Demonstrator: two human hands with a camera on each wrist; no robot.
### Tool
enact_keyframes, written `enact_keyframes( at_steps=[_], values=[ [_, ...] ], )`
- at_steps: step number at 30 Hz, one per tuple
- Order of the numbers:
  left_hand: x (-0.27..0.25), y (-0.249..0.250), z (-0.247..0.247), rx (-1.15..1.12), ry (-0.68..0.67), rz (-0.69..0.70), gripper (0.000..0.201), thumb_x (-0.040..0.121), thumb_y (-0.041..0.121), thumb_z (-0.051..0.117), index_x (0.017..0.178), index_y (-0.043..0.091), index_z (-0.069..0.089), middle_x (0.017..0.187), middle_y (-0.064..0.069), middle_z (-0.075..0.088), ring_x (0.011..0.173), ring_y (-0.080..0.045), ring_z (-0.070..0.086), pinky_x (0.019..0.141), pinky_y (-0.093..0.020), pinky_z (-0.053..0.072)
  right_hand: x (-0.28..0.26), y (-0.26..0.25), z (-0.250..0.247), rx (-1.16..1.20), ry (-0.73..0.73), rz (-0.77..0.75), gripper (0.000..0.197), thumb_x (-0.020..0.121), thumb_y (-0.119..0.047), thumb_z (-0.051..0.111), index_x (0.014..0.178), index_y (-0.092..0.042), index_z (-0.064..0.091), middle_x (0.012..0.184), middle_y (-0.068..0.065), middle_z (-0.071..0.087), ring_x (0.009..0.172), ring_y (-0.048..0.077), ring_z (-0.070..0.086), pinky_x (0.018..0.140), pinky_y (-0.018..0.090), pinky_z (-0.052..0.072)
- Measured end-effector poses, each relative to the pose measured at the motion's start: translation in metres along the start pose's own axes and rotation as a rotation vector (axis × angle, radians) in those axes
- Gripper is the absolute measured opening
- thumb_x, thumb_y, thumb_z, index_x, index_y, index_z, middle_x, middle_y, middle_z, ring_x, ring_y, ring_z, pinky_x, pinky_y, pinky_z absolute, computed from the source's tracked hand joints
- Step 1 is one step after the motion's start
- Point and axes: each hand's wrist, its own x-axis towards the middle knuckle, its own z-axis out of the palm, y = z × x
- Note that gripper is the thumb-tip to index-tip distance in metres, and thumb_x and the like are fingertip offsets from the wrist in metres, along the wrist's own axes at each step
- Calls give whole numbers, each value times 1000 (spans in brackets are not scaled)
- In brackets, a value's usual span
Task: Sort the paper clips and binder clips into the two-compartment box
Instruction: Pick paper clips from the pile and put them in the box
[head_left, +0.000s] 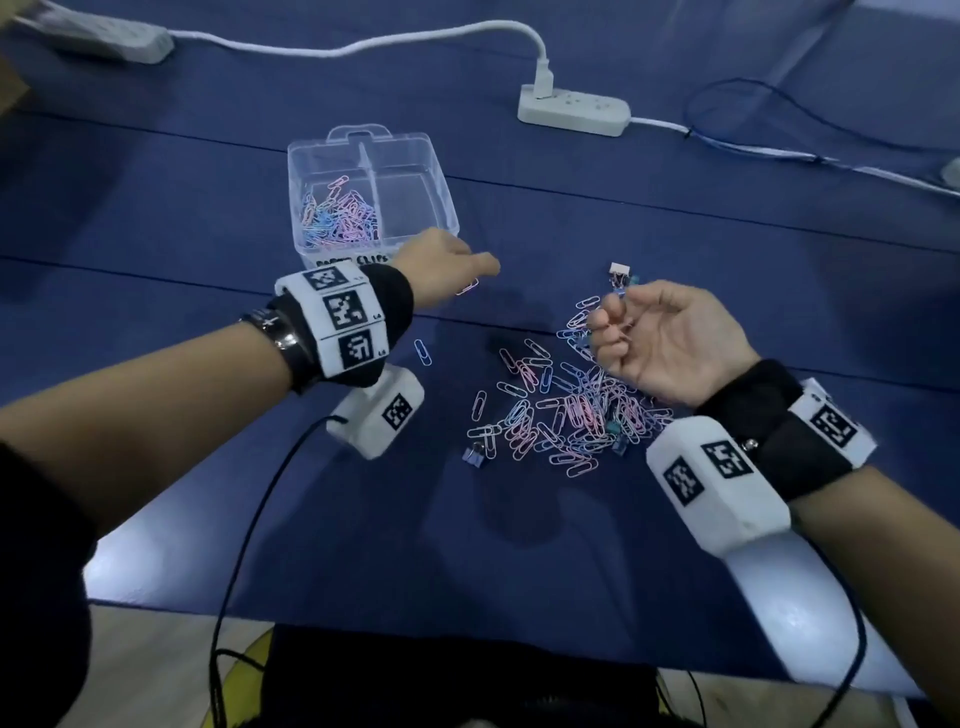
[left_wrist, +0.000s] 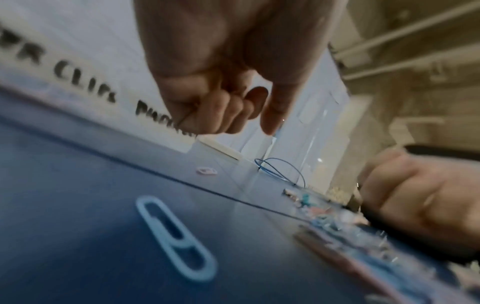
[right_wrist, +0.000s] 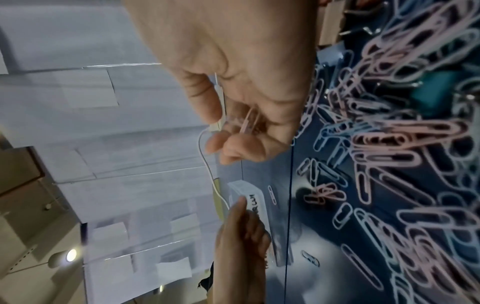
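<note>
On the blue table (head_left: 519, 545), taken relative to the two-compartment box (head_left: 441, 205), a clear plastic case with a hand-lettered strip along its near wall:

- Inside the box: pink and blue sorted paper clips (head_left: 340, 215) fill the left compartment; nothing can be made out in the right one.
- Just beside the box's near right corner: left hand (head_left: 441, 260), back upward. In the left wrist view its fingers (left_wrist: 221, 115) are curled toward the palm with the thumb pointing down; whether they hold anything cannot be told. A pink clip (head_left: 466, 287) lies on the table below the hand.
- Near and to the right of the box: loose pile of paper clips (head_left: 566, 415), pink and blue mixed, with a few small binder clips among it, one blue binder clip (head_left: 475, 456) at its near left edge.
- Over the pile's far right part: right hand (head_left: 670, 340), palm up, fingers curled around a few held clips (right_wrist: 246, 122), pink, pinched against the thumb.
- Beyond the right hand: one white binder clip (head_left: 621, 273), apart from the pile.
- A lone blue clip (head_left: 423, 352) lies between pile and left wrist.
</note>
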Motion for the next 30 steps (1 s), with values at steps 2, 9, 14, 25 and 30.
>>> enact_keyframes(
  at_steps=[2,9,14,25,30],
  values=[
    [3,0,1,334,51,96,45,92,31,51,54,11,37,65,-8,42,66,-24,42,60,-26,33,-1,5,1,-48,-12,19,16,71,-20,55,59,-10,58,57,1,54,46,10,49,39,16,40],
    [9,5,9,707,41,165,27,88,26,60,94,-1,60,107,-21,64,101,-36,60,74,-36,43,-11,16,-4,-390,-23,-138,33,93,7,25,83,-17,45,59,-3,56,47,7,51,43,14,38],
    [9,11,11,730,-16,161,19,87,13,61,71,5,54,81,-12,57,81,-31,57,71,-32,46,-19,20,-2,-754,11,-254,46,85,24,23,81,-16,45,74,4,51,51,5,51,46,13,39],
    [-14,13,-1,-531,-285,-82,20,77,14,28,57,14,31,49,1,36,38,-10,26,37,-11,18,-38,42,9,-1894,144,-177,54,69,-52,70,108,-24,48,96,-2,44,89,15,45,77,31,40],
    [-28,16,-1,-816,-493,-75,6,60,13,31,57,11,37,48,-2,48,36,-11,36,34,-11,26,-25,41,4,-1942,140,-134,72,62,-46,78,122,-24,44,102,0,33,99,15,34,89,35,40]
  ],
)
